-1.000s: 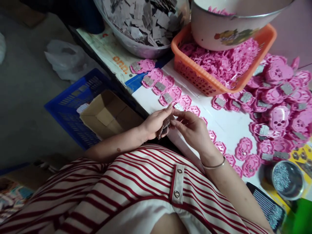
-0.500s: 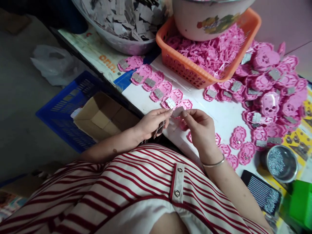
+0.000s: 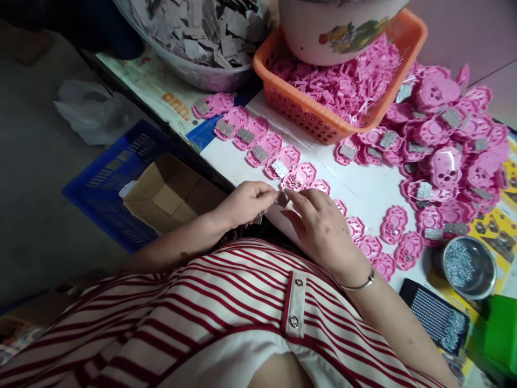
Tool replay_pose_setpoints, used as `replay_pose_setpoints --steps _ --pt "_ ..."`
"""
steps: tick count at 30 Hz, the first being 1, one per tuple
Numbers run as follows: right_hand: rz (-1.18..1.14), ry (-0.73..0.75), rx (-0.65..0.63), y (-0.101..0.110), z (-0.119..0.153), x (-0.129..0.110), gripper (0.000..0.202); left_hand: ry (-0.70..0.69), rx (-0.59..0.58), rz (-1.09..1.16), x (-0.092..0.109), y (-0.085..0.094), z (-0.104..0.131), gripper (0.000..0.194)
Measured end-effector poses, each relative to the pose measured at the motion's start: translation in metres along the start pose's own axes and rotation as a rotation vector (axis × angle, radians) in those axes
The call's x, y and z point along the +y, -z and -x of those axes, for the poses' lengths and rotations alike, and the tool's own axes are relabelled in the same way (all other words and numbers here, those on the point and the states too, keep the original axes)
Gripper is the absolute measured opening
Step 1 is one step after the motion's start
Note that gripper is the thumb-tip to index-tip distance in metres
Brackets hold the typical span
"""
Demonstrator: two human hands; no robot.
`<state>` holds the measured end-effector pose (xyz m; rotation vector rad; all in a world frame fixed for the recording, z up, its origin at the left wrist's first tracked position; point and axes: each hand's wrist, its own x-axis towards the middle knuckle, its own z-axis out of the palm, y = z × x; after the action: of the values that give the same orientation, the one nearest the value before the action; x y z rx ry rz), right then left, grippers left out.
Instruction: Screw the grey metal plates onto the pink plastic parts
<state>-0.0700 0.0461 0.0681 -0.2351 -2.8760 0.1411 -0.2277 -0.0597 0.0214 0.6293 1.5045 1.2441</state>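
Small grey flat plates (image 3: pixel 255 220) are bunched in my left hand (image 3: pixel 246 205), partly hidden under its curled fingers. A single grey plate (image 3: pixel 281 199) stands tilted at its fingertips. The fingers of my right hand (image 3: pixel 323 229) meet that plate from the other side, its thumb lower and slightly apart. Just beyond the hands lies a row of pink plastic shells; one shell (image 3: pixel 299 177) shows small metal parts and no plate on top. Beside it, another pink shell (image 3: pixel 285 160) carries a shiny plate. More pink shells (image 3: pixel 355 229) lie partly behind my right hand.
An orange basket (image 3: pixel 299 110) of pink pieces supports a flowered basin (image 3: pixel 307 40). A large bowl (image 3: pixel 202 75) holds grey plates. Pink shells (image 3: pixel 444 161) are heaped at right, near a metal cup (image 3: pixel 487 269) and black tray (image 3: pixel 428 312). A blue crate (image 3: pixel 100 172) stands below the table edge.
My right hand has moved down and left, turning palm down, with its fingers less pinched. The grey plate has tilted and come closer to my left fingertips. My left hand has shifted slightly left.
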Motion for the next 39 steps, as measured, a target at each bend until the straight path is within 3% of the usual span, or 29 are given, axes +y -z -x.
replay_pose_setpoints --steps 3,7,16,24,33,36,39 --pt "-0.190 -0.143 -0.105 0.002 0.001 0.005 0.047 -0.112 -0.007 -0.159 -0.001 0.004 -0.001 0.031" --pt "-0.469 -0.445 -0.111 -0.002 0.002 0.007 0.048 -0.189 0.064 -0.207 -0.002 0.000 -0.003 0.032" --pt "-0.560 -0.623 -0.058 -0.013 -0.001 -0.001 0.040 -0.195 -0.045 -0.131 -0.003 -0.008 -0.005 0.035" --pt "-0.583 -0.662 0.019 -0.019 0.000 0.002 0.034 -0.101 -0.104 -0.012 -0.009 -0.013 -0.006 0.036" --pt "-0.296 -0.590 0.056 -0.042 -0.010 0.031 0.028 0.071 0.019 0.314 -0.007 -0.009 -0.006 0.026" --pt "-0.281 -0.574 0.132 -0.037 -0.009 0.030 0.030 0.118 -0.002 0.497 -0.001 -0.006 -0.008 0.021" --pt "-0.418 -0.494 0.184 -0.022 -0.008 0.016 0.024 0.210 -0.030 0.740 0.008 -0.004 -0.015 0.023"
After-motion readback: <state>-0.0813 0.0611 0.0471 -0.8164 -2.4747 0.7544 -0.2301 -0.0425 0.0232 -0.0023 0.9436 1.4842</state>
